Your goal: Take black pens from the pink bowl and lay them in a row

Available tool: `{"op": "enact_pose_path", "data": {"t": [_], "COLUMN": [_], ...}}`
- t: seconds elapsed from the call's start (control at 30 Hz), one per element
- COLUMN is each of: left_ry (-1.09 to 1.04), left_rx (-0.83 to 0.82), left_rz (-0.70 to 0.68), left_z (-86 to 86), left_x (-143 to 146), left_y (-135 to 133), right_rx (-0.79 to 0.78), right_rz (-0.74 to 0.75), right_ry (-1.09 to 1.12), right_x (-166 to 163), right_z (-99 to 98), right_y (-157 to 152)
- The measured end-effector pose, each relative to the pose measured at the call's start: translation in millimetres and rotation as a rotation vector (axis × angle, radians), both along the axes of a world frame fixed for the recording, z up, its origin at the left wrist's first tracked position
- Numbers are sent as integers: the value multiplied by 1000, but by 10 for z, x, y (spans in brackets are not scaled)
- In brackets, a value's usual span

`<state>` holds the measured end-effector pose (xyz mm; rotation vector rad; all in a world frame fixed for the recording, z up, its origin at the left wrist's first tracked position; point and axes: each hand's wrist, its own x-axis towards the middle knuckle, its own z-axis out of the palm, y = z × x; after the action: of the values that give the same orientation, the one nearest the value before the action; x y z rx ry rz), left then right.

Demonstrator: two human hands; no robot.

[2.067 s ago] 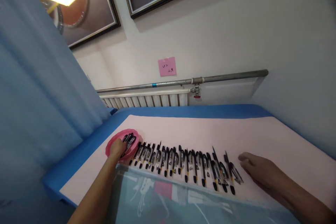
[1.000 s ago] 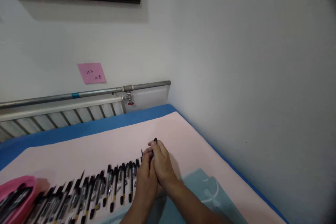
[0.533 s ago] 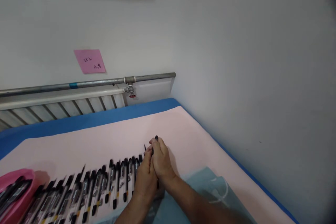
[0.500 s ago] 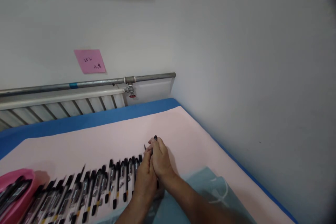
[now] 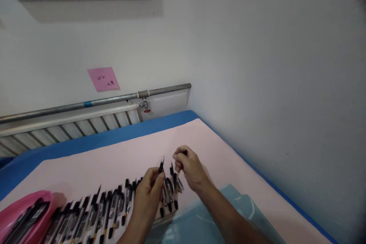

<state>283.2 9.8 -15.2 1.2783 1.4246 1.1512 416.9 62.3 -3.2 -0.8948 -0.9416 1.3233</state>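
My left hand (image 5: 147, 194) is closed around an uncapped black pen (image 5: 161, 165) whose tip points up and away. A little to the right, my right hand (image 5: 191, 167) pinches the small black pen cap (image 5: 184, 153). The two hands are apart, above the right end of a long row of black pens (image 5: 111, 206) lying side by side on the pink sheet (image 5: 114, 160). A pink tray (image 5: 11, 217) with more pens sits at the far left.
The pink sheet lies on a blue-covered surface (image 5: 85, 143) against a white wall. A radiator (image 5: 68, 126) and metal pipe (image 5: 114, 99) run along the back. A pink note (image 5: 103, 79) sticks on the wall. A teal cloth (image 5: 206, 221) lies under my forearms.
My hands were pressed together around one pen; now they have come apart, the cap in the right hand and the pen body in the left. The camera tilted slightly.
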Motion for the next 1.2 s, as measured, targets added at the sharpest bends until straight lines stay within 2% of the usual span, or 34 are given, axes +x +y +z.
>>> {"op": "enact_pose_path", "data": {"t": [0.07,0.17,0.27,0.4,0.53,0.63,0.73,0.8,0.97,1.2], "left_ry": [-37,-18,74,118,81,-105,-325,-384,-313,-239], "left_rx": [26,84,112,104,69,-15,-169,-212,-128,-90], "left_rz": [5,-3,-2,22,23,0,-55,-74,-52,-64], "left_z": [-18,-64,-92,-100,-94,-90,-95,-101,-119,-146], "left_x": [2,20,7,-39,-50,-43,-48,-60,-90,-120], "left_y": [-7,-29,-50,-45,-36,-38,-32,-26,-36,-41], "right_rx": [-6,32,33,-1,-17,-48,-109,-145,-98,-108], "right_rz": [67,13,-39,0,35,92,216,239,82,186], "right_ry": [-77,-225,-264,-276,-250,-155,-44,-11,-97,-82], "right_x": [-126,-258,-300,-314,-325,-314,-305,-315,-350,-326], "right_z": [12,16,2,-41,-65,-40,-6,-2,-51,-70], "right_y": [-108,-203,-216,-189,-173,-168,-175,-188,-200,-189]}}
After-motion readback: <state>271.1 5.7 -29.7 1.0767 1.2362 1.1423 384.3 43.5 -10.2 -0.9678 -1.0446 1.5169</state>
